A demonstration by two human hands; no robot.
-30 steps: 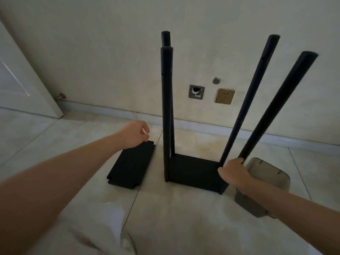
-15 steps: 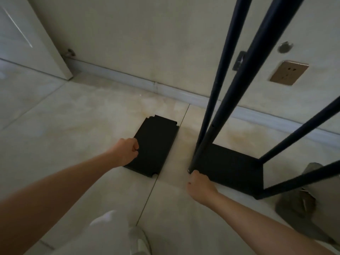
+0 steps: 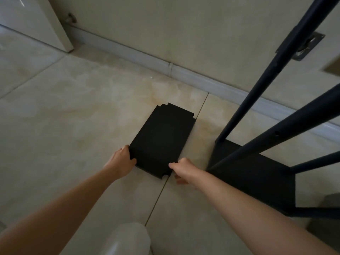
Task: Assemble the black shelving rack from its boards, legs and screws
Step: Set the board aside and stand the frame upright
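While both hands work at the near end of the loose stack, the scene sorts by size like this:

Floor (image 3: pixel 70 111): glossy cream tiles with pale tan marbling and thin dark grout lines; 1 grout line runs under the near right corner of the boards.
Wall (image 3: pixel 184 30): flat, matte, off-white, meeting the floor at a pale baseboard (image 3: pixel 147 56).
Door (image 3: pixel 35 19): white panel at the upper left, its edge standing on the tiles.
Partly built rack (image 3: pixel 257 183): matte black base board flat on the floor at the right, with 4 slim black round legs rising from its corners; 1 leg (image 3: pixel 287 126) shows a small screw hole.
Loose boards (image 3: pixel 161 140): a flat stack of matte black rectangular panels with notched corners, lying on the floor just left of the rack, long side running away toward the wall.
Left hand (image 3: pixel 121 162): fingers curled around the stack's near left corner, thumb on top.
Right hand (image 3: pixel 181 169): thumb pressed on the near right corner by the notch, fingers curled below the edge, gripping it.
Wall plate (image 3: pixel 307 46): grey square metal fitting behind the legs, partly hidden.
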